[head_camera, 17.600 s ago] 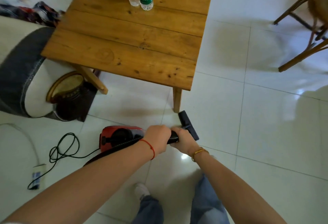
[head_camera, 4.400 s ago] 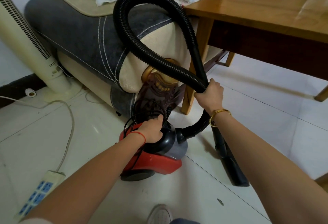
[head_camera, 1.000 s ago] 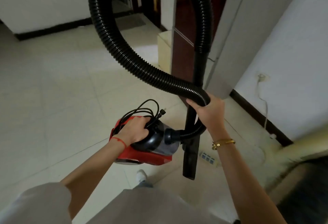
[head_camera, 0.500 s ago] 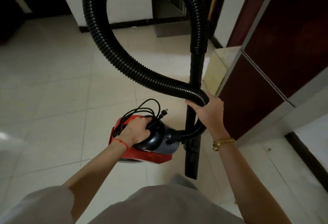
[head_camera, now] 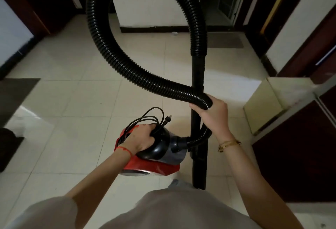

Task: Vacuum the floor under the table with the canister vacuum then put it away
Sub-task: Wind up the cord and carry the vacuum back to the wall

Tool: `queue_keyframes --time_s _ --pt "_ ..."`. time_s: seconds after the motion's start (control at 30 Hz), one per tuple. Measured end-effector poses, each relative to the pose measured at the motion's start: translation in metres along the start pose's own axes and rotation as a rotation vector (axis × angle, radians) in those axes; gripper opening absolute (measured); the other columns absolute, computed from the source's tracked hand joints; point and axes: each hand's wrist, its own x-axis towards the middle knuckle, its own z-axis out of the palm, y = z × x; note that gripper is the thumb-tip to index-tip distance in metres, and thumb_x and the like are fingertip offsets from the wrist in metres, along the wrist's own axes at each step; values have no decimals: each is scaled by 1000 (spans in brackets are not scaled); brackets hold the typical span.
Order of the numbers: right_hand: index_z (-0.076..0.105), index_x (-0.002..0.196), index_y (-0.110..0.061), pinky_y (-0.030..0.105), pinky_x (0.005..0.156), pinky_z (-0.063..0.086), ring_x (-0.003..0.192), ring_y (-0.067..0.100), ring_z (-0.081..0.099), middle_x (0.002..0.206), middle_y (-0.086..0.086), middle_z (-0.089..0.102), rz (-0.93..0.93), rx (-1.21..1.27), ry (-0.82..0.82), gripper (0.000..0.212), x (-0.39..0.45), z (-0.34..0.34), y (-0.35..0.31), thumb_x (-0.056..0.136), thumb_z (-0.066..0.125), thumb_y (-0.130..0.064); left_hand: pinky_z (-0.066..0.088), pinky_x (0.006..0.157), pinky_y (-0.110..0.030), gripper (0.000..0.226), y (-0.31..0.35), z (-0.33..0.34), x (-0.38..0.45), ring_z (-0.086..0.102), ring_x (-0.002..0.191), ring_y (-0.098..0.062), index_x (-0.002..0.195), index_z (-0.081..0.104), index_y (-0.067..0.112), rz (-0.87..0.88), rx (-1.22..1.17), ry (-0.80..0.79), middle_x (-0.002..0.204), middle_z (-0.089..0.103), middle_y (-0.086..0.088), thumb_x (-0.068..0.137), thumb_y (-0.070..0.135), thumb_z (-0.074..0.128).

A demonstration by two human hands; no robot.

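A: Where is the vacuum (head_camera: 152, 156) right now?

B: You carry it clear of the tiled floor (head_camera: 72, 101), low in front of your body. Your left hand (head_camera: 141, 140) is curled over the black top of the red body, and the coiled cord (head_camera: 145, 119) is pinched under those same fingers, its plug sticking up beside them.

A: And your other hand?

B: Your right hand (head_camera: 212, 112) is closed around the hose (head_camera: 109, 56) and the rigid tube (head_camera: 197, 83) together, just where the two cross. The hose loops up high, past the top of the view, and comes back down into the tube.

A: Which way does the tube run?

B: Nearly straight up and down. Its nozzle end hangs below your right hand, just right of the vacuum body and close to your legs; I cannot tell whether it clears the tiles.

A: So what does setting it down turn on?

B: In my judgement the body goes down first, since your left hand alone bears it and it hangs lowest on that side. The dark cabinet (head_camera: 300, 156) stands to your right, near the tube, so that long upright piece is what could knock against it as you turn. Where it is meant to be stored, I cannot tell from here
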Motion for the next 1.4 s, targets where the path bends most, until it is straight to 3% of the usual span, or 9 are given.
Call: queue_keyframes --time_s 0.1,0.53,0.73,0.93,1.4 --pt "71 102 -29 3 69 44 80 -10 61 82 -23 66 -12 11 -48 31 64 18 -3 73 80 -32 51 82 -34 47 -12 -23 48 63 99 -32 113 62 27 -25 -10 36 99 71 -9 70 13 51" --pt "69 106 -27 12 75 45 80 -9 58 83 -25 61 -60 -13 -131 35 282 120 -19 74 79 -35 51 80 -35 42 -85 -117 232 64 96 -31 112 63 25 -99 -69 114 98 71 -8 73 14 54" --pt "69 107 -25 31 87 54 89 7 65 92 -12 70 -77 -65 -126 36 379 189 -23 74 78 -38 51 85 -37 49 -143 -158 322 63 99 -33 120 60 26 -142 -89 91 101 71 -11 74 12 53" --pt "69 106 -27 24 82 51 83 4 63 89 -14 69 -98 -119 -116 34 478 260 -43 75 77 -40 53 83 -39 50 -202 -215 413 63 94 -30 119 58 25 -127 -104 50 98 69 -8 72 10 50" --pt "69 107 -24 30 79 57 81 7 66 83 -17 66 -91 -68 -60 37 689 381 -60 72 81 -34 52 77 -33 42 -293 -330 614 62 88 -24 116 58 19 -90 -36 49 94 67 -4 78 5 49"
